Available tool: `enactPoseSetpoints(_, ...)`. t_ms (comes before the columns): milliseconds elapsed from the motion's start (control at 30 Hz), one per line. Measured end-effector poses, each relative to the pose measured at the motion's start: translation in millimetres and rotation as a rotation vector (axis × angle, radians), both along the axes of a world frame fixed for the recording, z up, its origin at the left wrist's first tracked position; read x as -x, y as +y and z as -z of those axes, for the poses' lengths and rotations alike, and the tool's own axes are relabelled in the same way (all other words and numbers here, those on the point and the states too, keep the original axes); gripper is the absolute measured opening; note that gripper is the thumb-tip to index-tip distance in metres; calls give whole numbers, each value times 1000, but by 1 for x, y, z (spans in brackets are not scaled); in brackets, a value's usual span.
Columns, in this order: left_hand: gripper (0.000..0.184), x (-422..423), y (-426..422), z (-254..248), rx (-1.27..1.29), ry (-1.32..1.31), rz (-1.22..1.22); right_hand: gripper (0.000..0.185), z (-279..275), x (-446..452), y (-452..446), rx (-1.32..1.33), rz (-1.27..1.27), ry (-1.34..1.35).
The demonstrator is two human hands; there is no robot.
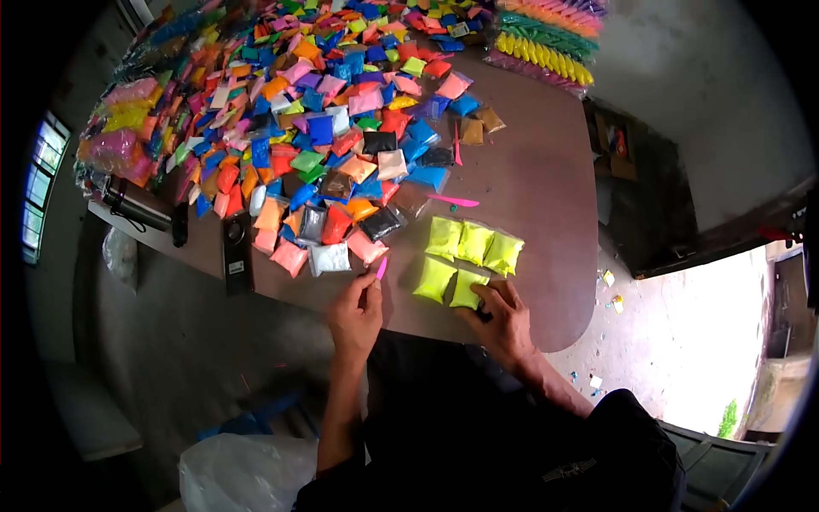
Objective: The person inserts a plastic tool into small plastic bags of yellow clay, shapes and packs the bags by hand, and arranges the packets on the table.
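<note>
Left hand (358,311): closed on a pink knife (381,268), lower end hidden by the fingers, above the desk's (546,205) near edge. Right hand (503,324): fingers bent against a yellow packet (466,288), near the rounded near-right corner; fingertips partly hidden, pinch cannot be confirmed. Four matching packets (444,236) adjoin. Coloured pile (320,128): far end cut off.
</note>
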State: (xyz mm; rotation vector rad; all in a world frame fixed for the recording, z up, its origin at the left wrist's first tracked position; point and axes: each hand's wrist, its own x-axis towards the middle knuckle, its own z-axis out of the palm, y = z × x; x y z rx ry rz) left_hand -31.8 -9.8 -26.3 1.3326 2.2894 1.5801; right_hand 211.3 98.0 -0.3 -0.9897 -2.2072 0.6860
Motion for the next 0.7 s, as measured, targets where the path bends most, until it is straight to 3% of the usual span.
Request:
enactPoseSetpoints(200,10,3,13,-5,0,122,3,44,-25,-11,-3,24,-28,-6)
enactPoseSetpoints(300,11,3,18,-11,31,222,32,27,-51,-19,16,-7,-149,82)
enactPoseSetpoints(333,11,3,20,-9,28,221,35,27,-59,-15,33,-9,-147,81)
enactPoseSetpoints(400,11,4,21,-4,13,215,23,24,-75,-1,74,-273,-141,8)
enactPoseSetpoints(467,11,5,19,-1,6,191,11,26,-77,30,123,-316,-28,128)
enactPoseSetpoints(600,9,0,19,-3,1,147,-48,37,-106,95,222,-103,73,-65)
enactPoseSetpoints(667,10,0,18,-2,17,175,-59,43,-87,133,271,-368,19,60)
enactPoseSetpoints(700,11,-1,19,-4,12,174,-53,43,-79,150,294,-369,16,60)
